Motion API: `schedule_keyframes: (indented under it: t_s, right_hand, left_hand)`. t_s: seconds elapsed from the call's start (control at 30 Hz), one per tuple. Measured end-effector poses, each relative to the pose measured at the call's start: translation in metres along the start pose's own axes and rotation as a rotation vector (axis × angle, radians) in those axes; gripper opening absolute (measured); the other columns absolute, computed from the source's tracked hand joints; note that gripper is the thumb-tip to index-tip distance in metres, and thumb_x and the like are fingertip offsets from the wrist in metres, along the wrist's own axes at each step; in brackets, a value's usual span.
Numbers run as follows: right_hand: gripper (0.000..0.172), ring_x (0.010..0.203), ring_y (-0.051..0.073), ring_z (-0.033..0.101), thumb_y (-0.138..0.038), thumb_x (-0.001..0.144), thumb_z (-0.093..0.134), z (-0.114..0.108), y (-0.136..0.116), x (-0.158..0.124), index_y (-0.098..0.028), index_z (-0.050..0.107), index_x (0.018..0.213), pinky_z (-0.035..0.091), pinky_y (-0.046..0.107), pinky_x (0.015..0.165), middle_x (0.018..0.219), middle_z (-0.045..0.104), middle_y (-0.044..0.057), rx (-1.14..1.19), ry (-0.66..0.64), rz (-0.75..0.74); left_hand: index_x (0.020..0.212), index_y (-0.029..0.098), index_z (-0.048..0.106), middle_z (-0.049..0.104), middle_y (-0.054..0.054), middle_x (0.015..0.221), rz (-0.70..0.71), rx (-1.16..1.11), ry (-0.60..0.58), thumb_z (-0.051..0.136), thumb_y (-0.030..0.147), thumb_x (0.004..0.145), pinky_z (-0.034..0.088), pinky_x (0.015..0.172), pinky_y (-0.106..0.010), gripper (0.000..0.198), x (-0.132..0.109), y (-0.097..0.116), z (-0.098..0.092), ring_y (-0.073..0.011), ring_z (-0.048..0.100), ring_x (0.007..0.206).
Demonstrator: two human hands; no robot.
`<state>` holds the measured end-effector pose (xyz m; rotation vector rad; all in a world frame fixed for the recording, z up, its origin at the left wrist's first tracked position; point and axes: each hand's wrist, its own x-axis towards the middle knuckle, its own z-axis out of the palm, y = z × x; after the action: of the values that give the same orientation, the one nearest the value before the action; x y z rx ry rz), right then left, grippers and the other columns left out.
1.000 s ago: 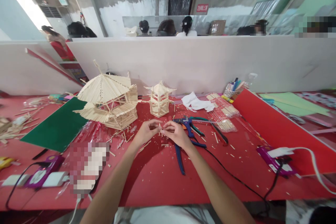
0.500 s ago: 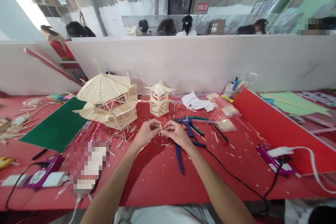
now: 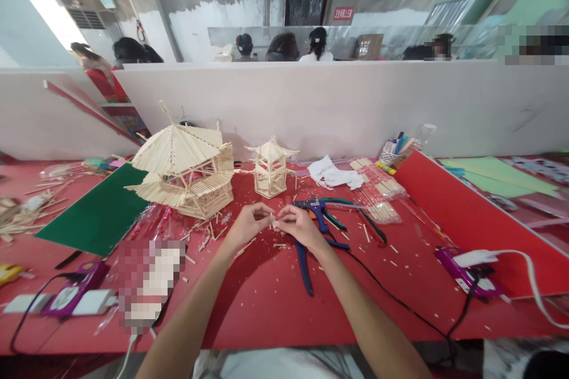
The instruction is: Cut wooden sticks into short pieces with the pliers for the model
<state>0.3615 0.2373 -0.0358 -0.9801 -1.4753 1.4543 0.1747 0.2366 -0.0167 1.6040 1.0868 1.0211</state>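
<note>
Red tabletop [image 3: 267, 320], front corners: one purple power strip [image 3: 74, 293] lies near the left corner, a second purple strip [image 3: 466, 278] toward the right.
Left hand [image 3: 250, 226]: over the tabletop's middle, thumb and forefinger narrowed in a pinch on small wooden sticks [image 3: 273, 222].
Right hand [image 3: 300, 228]: facing it, fingertips closed on the same little pieces; which piece each finger grips I cannot tell.
Sticks in hand: between the two sets of fingertips, midway between the side edges.
Tools: a blue glue gun [image 3: 317, 209] lies just beside the right hand, with a green-handled tool [image 3: 336, 222] close on its right.
Small pavilion [image 3: 270, 176]: upright beyond the hands, toward the back edge.
Large pavilion [image 3: 186, 180]: to its left, its roof broad and slatted.
Back edge, right of centre: a crumpled white cloth [image 3: 334, 174] beside bagged sticks [image 3: 377, 189].
Partition [image 3: 311, 106]: pale, standing behind the back edge.
</note>
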Motion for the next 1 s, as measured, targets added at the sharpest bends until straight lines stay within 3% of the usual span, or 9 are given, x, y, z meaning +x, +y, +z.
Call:
schedule_keyframes:
  t_s: [0.73,1.0]
  right_hand:
    - [0.031,0.068,0.017,0.068,-0.038,0.073,0.077,-0.0017,-0.0058,-0.0021,-0.02,0.057,0.088,0.049,0.027,0.063,0.074,0.07,0.001,-0.036,-0.031,0.005]
    - [0.036,0.075,0.018,0.068,-0.034,0.069,0.079,-0.0013,-0.0033,-0.0011,-0.021,0.055,0.093,0.051,0.029,0.071,0.08,0.07,0.001,-0.037,-0.011,0.008]
  left_hand:
    - [0.087,0.015,0.07,0.073,-0.006,0.082,0.007,0.015,0.015,0.075,0.036,0.074,0.052,0.072,-0.028,0.026,0.0018,-0.0019,0.0004,-0.0178,0.068,0.076]
    - [0.087,0.014,0.069,0.073,-0.006,0.08,-0.007,0.005,0.002,0.074,0.038,0.074,0.051,0.07,-0.026,0.027,0.0006,0.0007,0.002,-0.017,0.068,0.075]
